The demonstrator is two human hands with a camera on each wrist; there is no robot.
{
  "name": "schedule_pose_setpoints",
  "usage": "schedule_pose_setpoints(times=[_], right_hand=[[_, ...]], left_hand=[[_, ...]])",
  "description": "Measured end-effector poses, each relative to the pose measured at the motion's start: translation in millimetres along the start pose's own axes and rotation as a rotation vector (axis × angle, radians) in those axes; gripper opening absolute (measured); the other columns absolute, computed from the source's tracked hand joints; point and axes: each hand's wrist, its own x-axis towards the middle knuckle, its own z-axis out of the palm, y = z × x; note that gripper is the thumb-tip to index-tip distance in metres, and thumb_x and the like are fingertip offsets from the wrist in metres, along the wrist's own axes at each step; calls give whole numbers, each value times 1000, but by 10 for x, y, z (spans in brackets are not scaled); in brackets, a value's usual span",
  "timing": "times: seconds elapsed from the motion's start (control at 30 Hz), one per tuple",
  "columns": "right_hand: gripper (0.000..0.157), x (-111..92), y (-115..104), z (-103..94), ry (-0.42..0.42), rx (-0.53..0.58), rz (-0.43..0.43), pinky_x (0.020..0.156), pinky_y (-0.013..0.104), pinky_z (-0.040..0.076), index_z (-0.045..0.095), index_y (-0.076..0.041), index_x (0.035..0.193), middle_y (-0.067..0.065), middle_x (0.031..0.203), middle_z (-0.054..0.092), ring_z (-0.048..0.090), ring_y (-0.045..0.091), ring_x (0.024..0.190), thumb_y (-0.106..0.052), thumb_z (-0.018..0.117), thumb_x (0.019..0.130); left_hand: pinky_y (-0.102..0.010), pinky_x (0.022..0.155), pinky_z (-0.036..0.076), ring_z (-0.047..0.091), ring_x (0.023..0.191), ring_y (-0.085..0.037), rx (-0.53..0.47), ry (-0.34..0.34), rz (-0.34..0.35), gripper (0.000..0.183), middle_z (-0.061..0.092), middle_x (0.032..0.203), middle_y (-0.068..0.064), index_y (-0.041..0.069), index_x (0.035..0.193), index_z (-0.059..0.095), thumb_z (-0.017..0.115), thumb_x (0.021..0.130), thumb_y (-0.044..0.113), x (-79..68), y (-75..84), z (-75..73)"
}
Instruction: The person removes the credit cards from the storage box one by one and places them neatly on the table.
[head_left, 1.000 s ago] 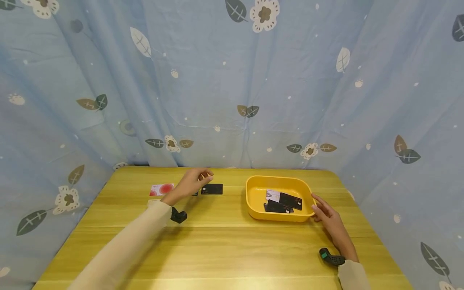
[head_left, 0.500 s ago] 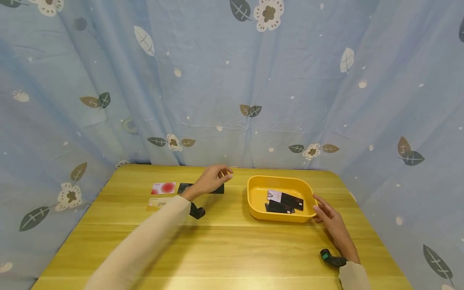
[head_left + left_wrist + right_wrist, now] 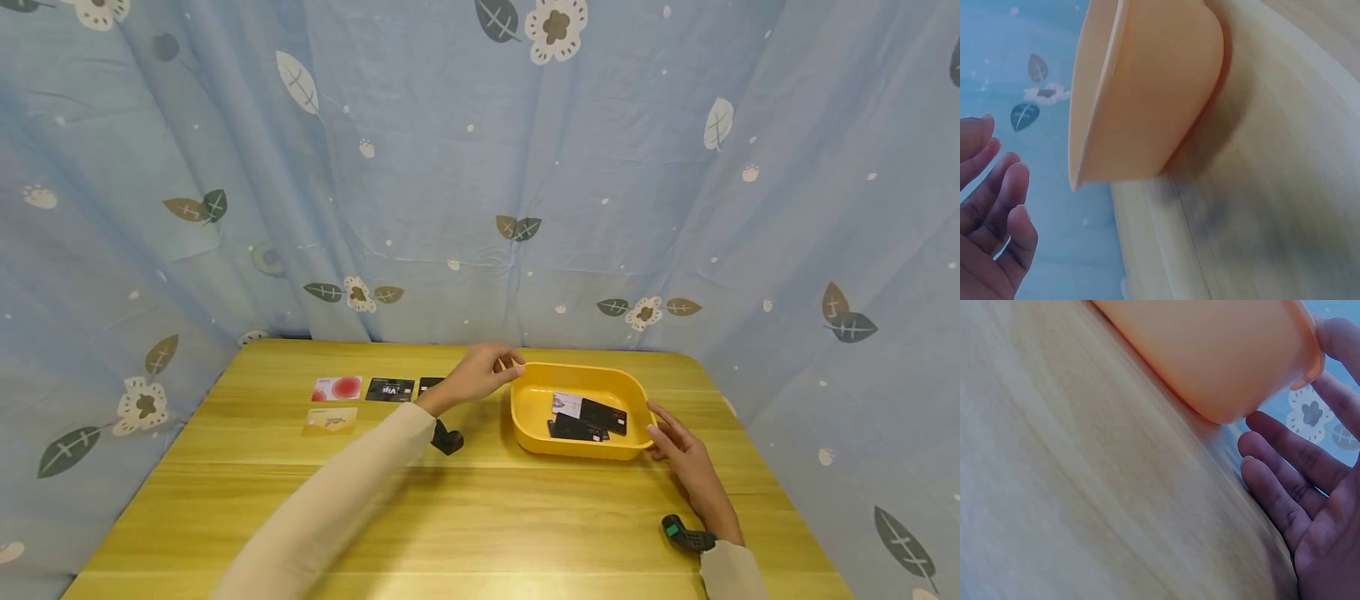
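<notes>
A yellow plastic basin [image 3: 581, 450] stands on the table, holding several black cards [image 3: 602, 416] and a whitish card [image 3: 566, 404]. My right hand [image 3: 688, 467] grips its right rim with thumb and forefinger; the other fingers extend beside the wall in the right wrist view. Over by the left rim, my left hand [image 3: 476, 373] has loosely bent fingers. In the left wrist view those fingers [image 3: 1016, 187] hold nothing and stay apart from the basin wall [image 3: 1160, 81]. Left of it lie a black VIP card [image 3: 390, 390] and another black card [image 3: 427, 384], partly hidden by the hand.
A white card with red circles [image 3: 337, 388] and a gold card [image 3: 330, 421] lie at the table's left. A blue patterned curtain [image 3: 420, 167] hangs along the back and sides of the wooden table [image 3: 525, 525]. Each wrist wears a black device [image 3: 686, 534].
My left hand has moved right from above the cards to the basin's left rim, uncovering the VIP and gold cards. The right hand keeps its place on the basin.
</notes>
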Motion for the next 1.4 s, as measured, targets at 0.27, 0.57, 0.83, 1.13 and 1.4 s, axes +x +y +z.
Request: schedule_pose_setpoints(times=[0.27, 0.57, 0.83, 1.13, 1.4], right_hand=[[57, -23, -14, -16, -10, 18, -24, 82, 29, 57, 36, -22, 162, 23, 150, 47, 66, 18, 99, -34, 54, 109], [56, -6, 4, -26, -4, 34, -39, 81, 28, 57, 38, -21, 161, 23, 144, 52, 67, 21, 96, -32, 55, 109], [56, 30, 22, -27, -14, 55, -42, 81, 28, 57, 39, -21, 161, 25, 147, 49, 67, 18, 96, -33, 56, 108], [54, 33, 56, -48, -19, 58, -72, 80, 27, 57, 39, -21, 161, 25, 145, 50, 66, 16, 95, -30, 54, 109], [54, 26, 41, -19, -5, 64, -57, 80, 27, 57, 41, -22, 160, 23, 140, 54, 66, 18, 94, -32, 55, 109]], left_hand=[[-24, 72, 53, 62, 74, -11, -15, -57, 43, 22, 70, 99, -2, 7, 119, 72, 66, 103, 23, 154, 68, 245], [-21, 74, 53, 64, 84, -12, -51, -119, 24, 19, 70, 98, -3, 8, 117, 71, 69, 102, 19, 287, 210, 512], [-21, 73, 53, 64, 80, -9, -83, -133, 7, 19, 70, 96, -2, 8, 115, 71, 71, 100, 19, 399, 271, 687], [-22, 72, 51, 62, 81, -11, -101, -138, -65, 22, 68, 97, -3, 6, 117, 71, 72, 99, 20, 488, 329, 830], [-20, 67, 52, 61, 78, -9, -120, -169, -71, 29, 68, 98, -2, 1, 121, 71, 72, 100, 21, 556, 370, 983]])
